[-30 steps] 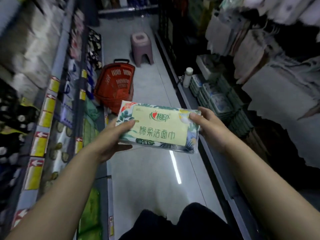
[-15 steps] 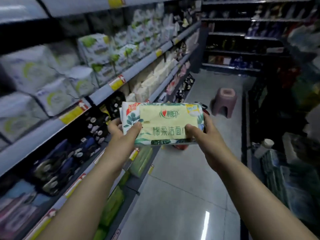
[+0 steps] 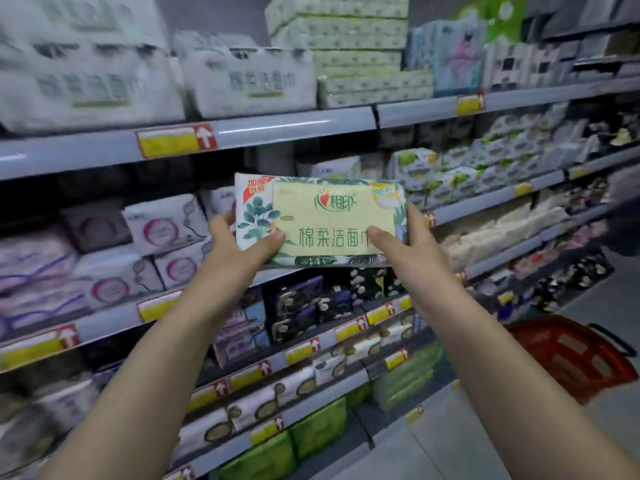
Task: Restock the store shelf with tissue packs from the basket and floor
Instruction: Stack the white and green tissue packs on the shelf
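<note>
Gripping the facial tissue pack (image 3: 320, 221) by both short ends, left hand (image 3: 239, 244) and right hand (image 3: 412, 251) equally near — long axis level, parallel to shelf (image 3: 485, 204) just beyond.

Nothing worn that I can see, just bare forearms (image 3: 162, 344) running down to the bottom edge. Left hand (image 3: 239, 251) and right hand (image 3: 412, 258) are bare too. Fingers (image 3: 272, 239) are too soft-focus for detail.
</note>
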